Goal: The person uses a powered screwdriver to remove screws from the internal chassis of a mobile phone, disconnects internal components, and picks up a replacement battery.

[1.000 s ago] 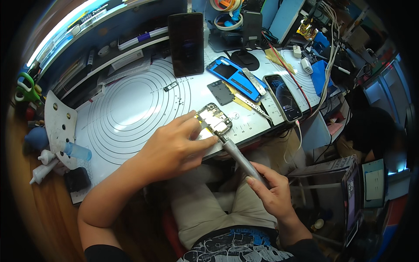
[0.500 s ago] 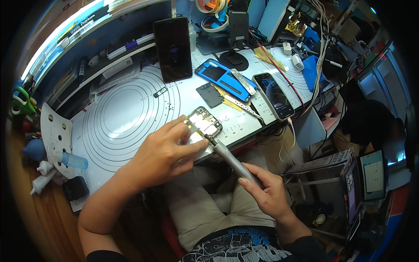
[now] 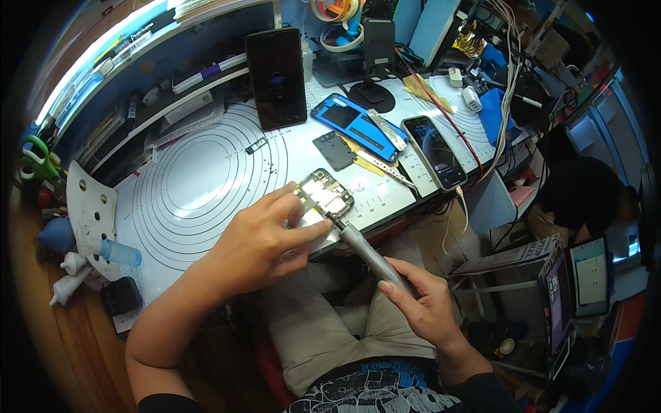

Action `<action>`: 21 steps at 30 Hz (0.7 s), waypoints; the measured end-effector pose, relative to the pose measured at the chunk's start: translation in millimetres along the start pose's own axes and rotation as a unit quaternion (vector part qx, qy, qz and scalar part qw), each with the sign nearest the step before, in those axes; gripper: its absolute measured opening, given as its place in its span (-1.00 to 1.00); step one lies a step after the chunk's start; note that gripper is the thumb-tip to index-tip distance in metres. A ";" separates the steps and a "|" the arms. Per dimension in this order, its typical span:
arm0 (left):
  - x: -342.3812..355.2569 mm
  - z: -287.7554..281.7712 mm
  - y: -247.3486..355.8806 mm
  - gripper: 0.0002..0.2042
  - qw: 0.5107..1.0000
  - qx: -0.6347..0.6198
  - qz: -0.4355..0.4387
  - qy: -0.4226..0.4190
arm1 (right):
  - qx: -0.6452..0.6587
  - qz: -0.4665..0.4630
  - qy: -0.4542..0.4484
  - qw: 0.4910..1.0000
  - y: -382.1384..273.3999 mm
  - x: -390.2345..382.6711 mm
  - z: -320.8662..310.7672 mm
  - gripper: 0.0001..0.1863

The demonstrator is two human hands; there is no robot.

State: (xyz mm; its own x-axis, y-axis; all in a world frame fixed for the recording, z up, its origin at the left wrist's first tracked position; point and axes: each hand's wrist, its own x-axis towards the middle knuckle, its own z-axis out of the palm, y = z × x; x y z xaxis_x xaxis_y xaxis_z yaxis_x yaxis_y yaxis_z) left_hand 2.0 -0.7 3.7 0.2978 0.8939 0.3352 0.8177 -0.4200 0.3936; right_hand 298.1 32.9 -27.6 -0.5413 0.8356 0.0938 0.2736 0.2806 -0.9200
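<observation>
An opened phone (image 3: 326,191) with its circuit board bare lies at the near edge of the desk mat. My left hand (image 3: 258,234) is closed on its left side, thumb and fingers gripping the frame; the hand hides much of the phone's lower part. In my right hand (image 3: 425,304) is a thick grey pen-shaped screwdriver (image 3: 372,253), held at its rear end. It slants up to the left, and its dark tip meets the phone's near edge beside my left fingertip. Whether the tip sits in a screw is too small to tell.
Beyond the phone lie a dark cover plate (image 3: 334,150), tweezers (image 3: 385,172), a blue phone back (image 3: 358,127) and a lit phone on a cable (image 3: 434,153). A large dark phone (image 3: 277,79) stands upright. Tiny screws (image 3: 271,168) and a small tray (image 3: 257,145) rest on the mat.
The whole view has shifted slightly. Both hands, the screwdriver and the opened phone keep nearly the same places relative to each other.
</observation>
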 end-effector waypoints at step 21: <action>-1.6 0.2 -0.5 -0.54 1.000 0.010 0.004 0.005 | 0.006 0.023 -0.006 1.000 -4.8 -0.6 0.5 -0.61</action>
State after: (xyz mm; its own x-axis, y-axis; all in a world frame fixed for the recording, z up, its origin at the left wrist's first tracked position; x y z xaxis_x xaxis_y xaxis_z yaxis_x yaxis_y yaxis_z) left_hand 1.2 -1.9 2.8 0.2988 0.8889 0.3472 0.8254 -0.4234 0.3735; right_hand 296.7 30.8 -23.4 -0.5371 0.8422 0.0468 0.2890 0.2358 -0.9278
